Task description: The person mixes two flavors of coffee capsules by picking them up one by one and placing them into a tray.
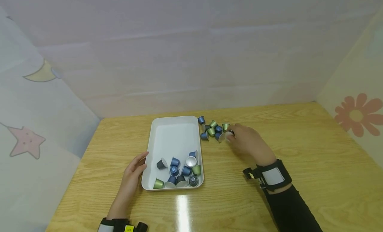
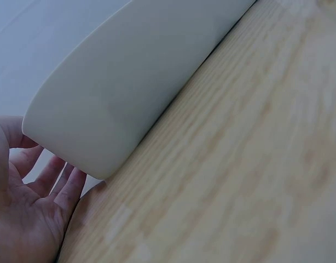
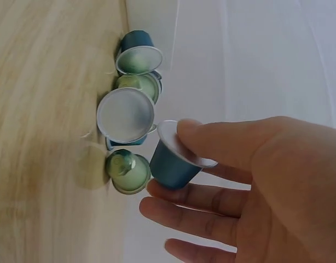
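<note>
My right hand (image 1: 245, 139) is at the loose pile to the right of the tray. It pinches a dark blue-green coffee capsule (image 3: 176, 164) between thumb and fingers, the pale lid under the thumb. Green and blue coffee capsules (image 1: 211, 131) lie close together by that hand. To the left, my left hand (image 1: 134, 169) touches the side of the white tray (image 1: 164, 120) with loosely extended fingers; in the left wrist view, some fingertips are hidden by the tray wall (image 2: 113, 93). Several blue, green and dark capsules (image 1: 186, 171) lie in the tray's near half.
The wooden table (image 1: 239, 198) runs back to a pale wall covering (image 1: 209, 75). Side panels carry a pink star (image 1: 27, 142) at left and a red flower (image 1: 356, 115) at right. The tray's raised rim stands between the two hands.
</note>
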The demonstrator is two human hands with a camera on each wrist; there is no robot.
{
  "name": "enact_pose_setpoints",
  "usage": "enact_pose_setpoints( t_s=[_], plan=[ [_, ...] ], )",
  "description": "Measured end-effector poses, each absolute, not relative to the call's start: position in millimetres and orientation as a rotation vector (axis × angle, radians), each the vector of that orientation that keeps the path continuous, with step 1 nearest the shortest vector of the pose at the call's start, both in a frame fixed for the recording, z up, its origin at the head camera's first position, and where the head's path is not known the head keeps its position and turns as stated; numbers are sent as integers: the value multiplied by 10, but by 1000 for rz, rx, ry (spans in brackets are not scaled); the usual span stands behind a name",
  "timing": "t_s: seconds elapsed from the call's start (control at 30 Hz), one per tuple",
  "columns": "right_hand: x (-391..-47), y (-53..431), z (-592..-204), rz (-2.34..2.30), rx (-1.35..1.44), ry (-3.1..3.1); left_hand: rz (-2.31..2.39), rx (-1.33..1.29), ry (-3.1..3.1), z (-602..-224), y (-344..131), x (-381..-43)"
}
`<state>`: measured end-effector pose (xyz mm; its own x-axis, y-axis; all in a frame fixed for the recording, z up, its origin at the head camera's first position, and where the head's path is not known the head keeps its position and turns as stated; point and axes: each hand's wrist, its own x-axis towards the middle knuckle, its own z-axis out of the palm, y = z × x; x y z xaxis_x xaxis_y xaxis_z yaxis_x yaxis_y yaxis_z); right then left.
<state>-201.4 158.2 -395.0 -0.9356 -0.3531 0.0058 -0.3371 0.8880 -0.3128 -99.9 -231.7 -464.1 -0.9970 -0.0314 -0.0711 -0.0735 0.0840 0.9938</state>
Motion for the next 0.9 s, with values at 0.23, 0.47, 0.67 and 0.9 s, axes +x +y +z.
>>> enact_pose_setpoints(
  t_s=[0.23,0.47,0.67,0.9],
  plan=[
    [-1959,1524,-3833,-478,-565,3004,2102,-103,2284,-4629,-2312,-996],
    [-1906,1402,-3757,-462,-605,3031,2088,-111,2291,-4636,-2317,-997],
    [-1864,1335,-3710,-495,-631,3042,2084,-98,2304,-4646,-2319,-1013],
    [-1784,1288,-3654,-471,-721,3086,2104,-91,2283,-4632,-2300,-1022]
  ],
)
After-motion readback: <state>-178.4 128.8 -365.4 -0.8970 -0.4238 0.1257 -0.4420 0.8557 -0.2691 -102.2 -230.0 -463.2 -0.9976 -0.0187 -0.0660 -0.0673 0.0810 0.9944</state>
